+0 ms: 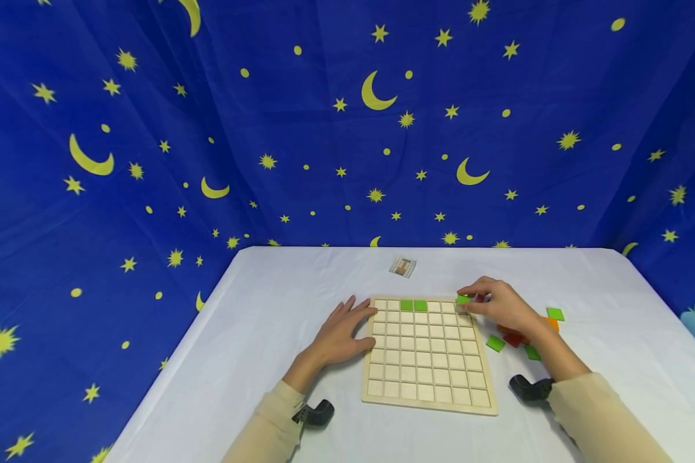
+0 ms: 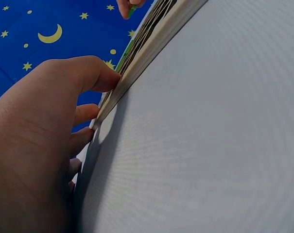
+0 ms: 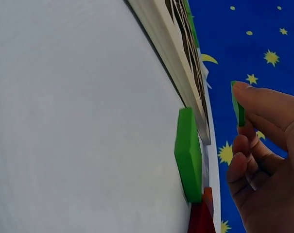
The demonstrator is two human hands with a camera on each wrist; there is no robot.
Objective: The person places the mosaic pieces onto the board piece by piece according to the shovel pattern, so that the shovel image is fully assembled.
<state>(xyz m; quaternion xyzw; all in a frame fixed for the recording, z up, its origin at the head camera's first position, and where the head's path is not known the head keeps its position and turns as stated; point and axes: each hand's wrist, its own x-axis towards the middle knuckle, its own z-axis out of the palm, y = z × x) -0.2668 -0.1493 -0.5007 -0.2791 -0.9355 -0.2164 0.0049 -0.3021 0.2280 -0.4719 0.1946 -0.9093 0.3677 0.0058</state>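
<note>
In the head view, a square wooden grid board [image 1: 428,403] lies on the white table. Two green tiles [image 1: 414,305] sit side by side in its far row. My left hand [image 1: 337,337] rests at the board's left edge, thumb and fingertips touching the rim [image 2: 132,73]. Over the far right corner of the board, my right hand [image 1: 500,305] pinches a green square tile [image 1: 463,299] between thumb and fingers. The right wrist view shows this tile [image 3: 238,104] held on edge, raised off the board. Something red [image 1: 480,298] shows by the right fingers; whether they hold it, I cannot tell.
Right of the board lies a loose heap of tiles: green [image 1: 495,343], red [image 1: 513,339] and orange [image 1: 552,323], partly behind the right forearm. A small printed card [image 1: 402,267] lies beyond the board. A blue star-and-moon curtain [image 1: 324,128] hangs behind the table.
</note>
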